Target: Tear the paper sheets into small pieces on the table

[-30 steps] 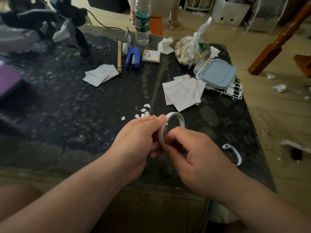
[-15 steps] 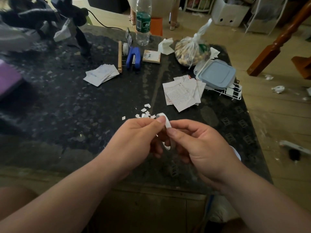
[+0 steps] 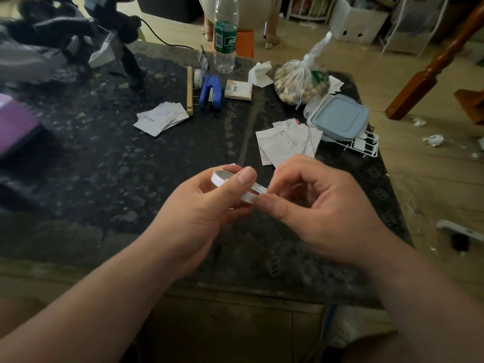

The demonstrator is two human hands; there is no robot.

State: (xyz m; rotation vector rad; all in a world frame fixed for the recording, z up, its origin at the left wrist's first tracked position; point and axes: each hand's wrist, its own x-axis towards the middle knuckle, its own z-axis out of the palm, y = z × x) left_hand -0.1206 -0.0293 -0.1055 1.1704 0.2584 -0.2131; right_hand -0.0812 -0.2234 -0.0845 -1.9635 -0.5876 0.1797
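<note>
Tied bag (image 3: 301, 85) of nuts, table (image 3: 104, 166) far-right corner; lidded box (image 3: 340, 117) adjacent, contents hidden. Looped paper strip (image 3: 247, 197) pinched by left grip (image 3: 199, 213) and right grip (image 3: 322, 213), axis far-left to near-right.

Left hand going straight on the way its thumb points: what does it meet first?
Likely the left hand reaches the pile of paper sheets on the table, though its height above them is unclear.

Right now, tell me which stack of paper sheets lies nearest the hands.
The stack beside the blue-lidded container, just beyond the right hand. The other stack lies farther back, by the blue stapler.
</note>
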